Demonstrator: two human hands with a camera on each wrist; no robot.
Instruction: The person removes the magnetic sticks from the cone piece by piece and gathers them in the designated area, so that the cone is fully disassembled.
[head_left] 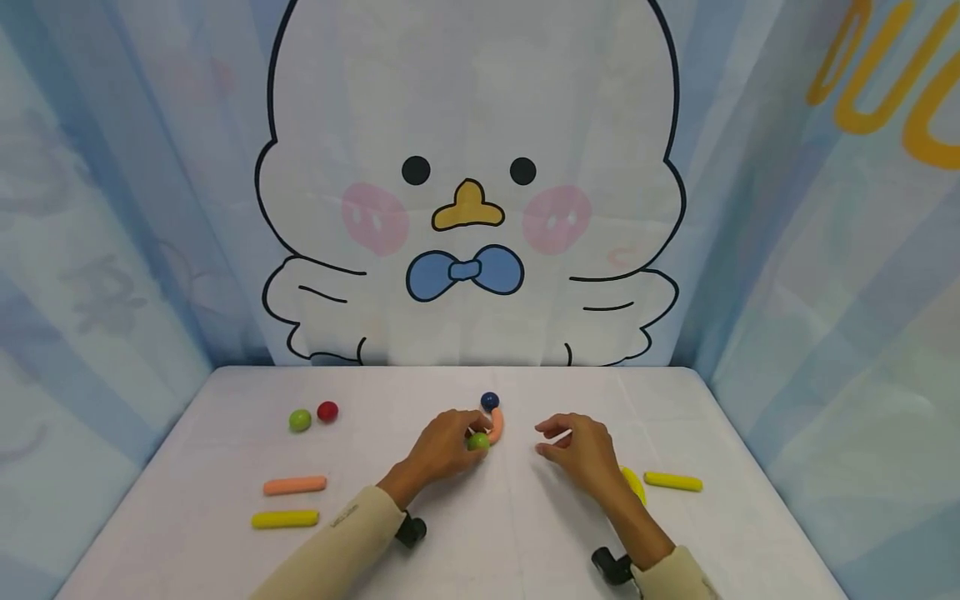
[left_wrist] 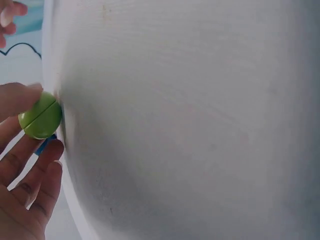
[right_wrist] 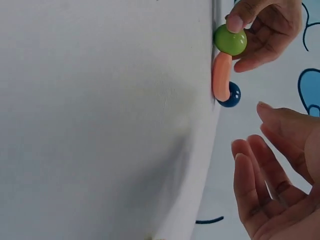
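Observation:
My left hand (head_left: 444,443) pinches a glossy green ball (head_left: 478,442) between thumb and fingers, low over the white table. A thin seam line crosses this ball (left_wrist: 41,116) in the left wrist view. Right at the ball is one end of a curved orange stick (head_left: 497,425); a dark blue ball (head_left: 490,401) sits at its far end. In the right wrist view the orange stick (right_wrist: 221,76) lies between the two balls. My right hand (head_left: 583,452) hovers to the right of them, fingers apart and loosely bent, holding nothing.
At the left lie a second green ball (head_left: 300,421), a red ball (head_left: 327,412), a straight orange stick (head_left: 295,485) and a yellow stick (head_left: 285,520). Partly behind my right wrist is a curved yellow stick (head_left: 634,483), beside a straight yellow one (head_left: 673,482). A printed curtain (head_left: 472,325) borders the table's back.

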